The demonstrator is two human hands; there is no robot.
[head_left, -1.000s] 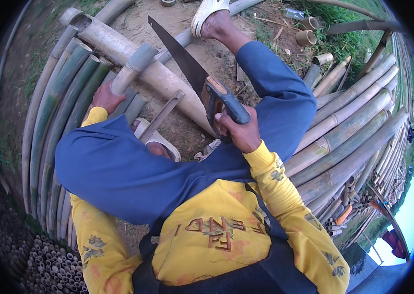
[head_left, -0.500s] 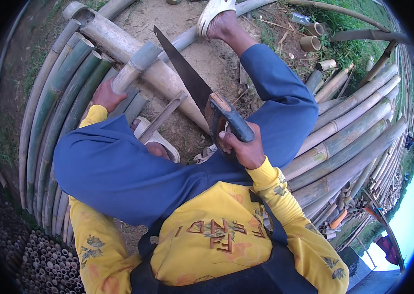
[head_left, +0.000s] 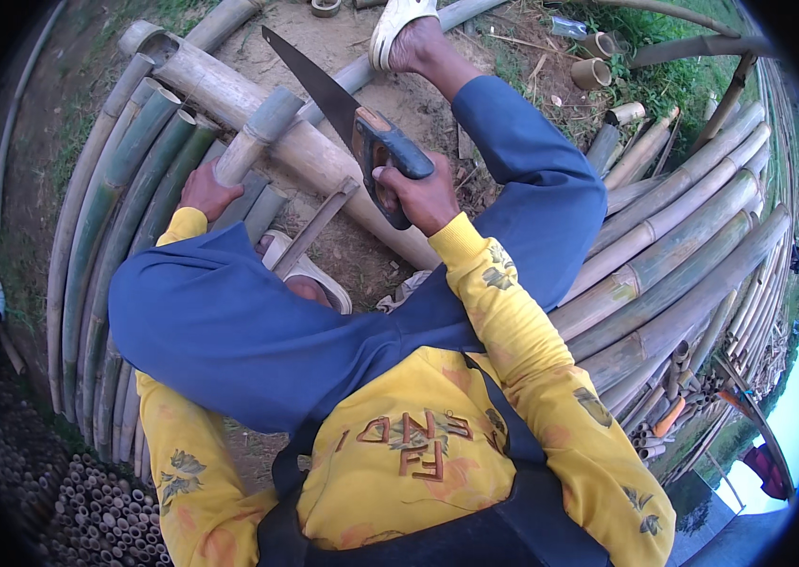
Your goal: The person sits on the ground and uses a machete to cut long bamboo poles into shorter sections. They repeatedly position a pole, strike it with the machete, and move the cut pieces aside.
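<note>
My left hand (head_left: 209,192) is closed round a bamboo pole (head_left: 259,134), whose cut end rests on a thick bamboo log (head_left: 328,163) lying on the ground. In my right hand (head_left: 426,197) is a handsaw (head_left: 316,87), gripped by its dark handle with a worn wooden patch. Its toothed blade points away and to the left, over the log and to the right of the pole's end; from this angle I cannot tell how high above the log it is. A narrow flat bamboo strip (head_left: 317,227) leans up between my left foot and the log.
Long green bamboo poles (head_left: 120,170) lie side by side on my left, and more bamboo poles (head_left: 664,274) are stacked on my right. Short bamboo pieces (head_left: 591,74) sit on the ground at the far right. Many cut ends (head_left: 102,506) form a pile at lower left.
My right hand has carried the handsaw left and farther from my body, toward the pole. My left hand keeps its hold on the bamboo pole.
</note>
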